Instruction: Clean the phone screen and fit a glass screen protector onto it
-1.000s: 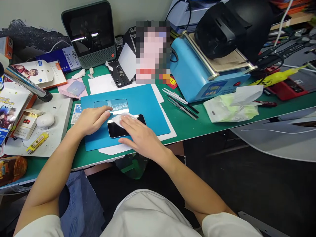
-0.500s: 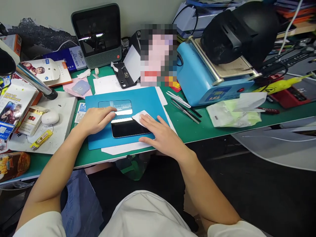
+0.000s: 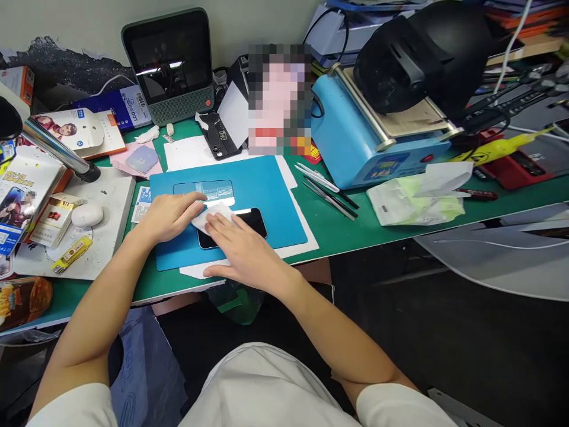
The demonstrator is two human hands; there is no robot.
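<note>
A black phone (image 3: 251, 220) lies screen up on a blue mat (image 3: 262, 190) near the desk's front edge. My right hand (image 3: 237, 246) lies flat over the phone's left part, fingers pressing a white wipe (image 3: 208, 214) onto the screen. My left hand (image 3: 169, 214) rests on the mat at the phone's left end, fingers curled against it. A clear screen protector (image 3: 208, 190) sits on the mat just behind my left hand.
Tweezers (image 3: 326, 187) lie right of the mat on the green desk (image 3: 351, 228). A blue roller machine (image 3: 368, 139), a small monitor (image 3: 169, 65), a white-green pouch (image 3: 413, 198) and boxes (image 3: 53, 219) at the left crowd the desk. A metal lamp arm (image 3: 57, 151) crosses the left.
My right hand has slid the wipe leftward across the phone screen, from its right end to its left end. My left hand has stayed at the phone's left end.
</note>
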